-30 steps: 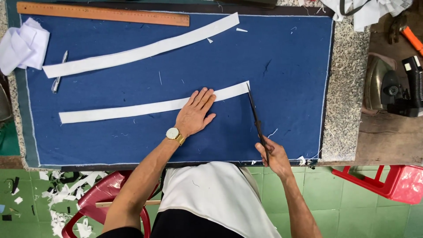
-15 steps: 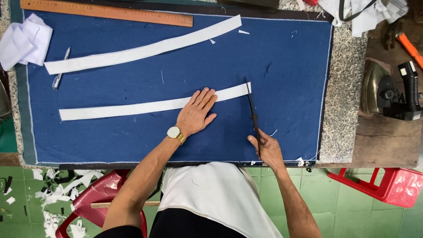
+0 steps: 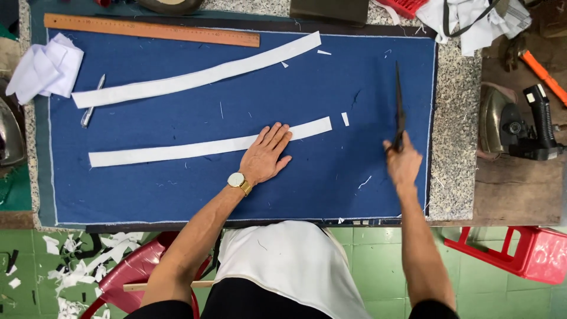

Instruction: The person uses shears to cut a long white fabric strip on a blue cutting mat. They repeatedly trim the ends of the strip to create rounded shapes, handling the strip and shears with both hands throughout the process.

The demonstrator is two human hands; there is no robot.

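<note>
My left hand (image 3: 267,155), with a watch on its wrist, lies flat with fingers spread on a long white strip (image 3: 177,151) that crosses the blue cloth (image 3: 331,183). A small white offcut (image 3: 345,119) lies just past the strip's right end. My right hand (image 3: 403,162) grips dark scissors (image 3: 399,106), blades together and pointing away from me, near the cloth's right edge. A second, longer white strip (image 3: 201,77) lies further back on the cloth.
A wooden ruler (image 3: 150,29) lies along the far edge and a pen (image 3: 93,108) at the left. Crumpled white fabric (image 3: 46,69) sits at the far left. An iron (image 3: 515,121) rests to the right. Red stools (image 3: 520,251) and white scraps (image 3: 77,260) are on the green floor.
My right hand has carried the scissors away from the strip's end to the right side of the cloth. A small offcut now lies apart from the strip. My left hand stays pressed down.
</note>
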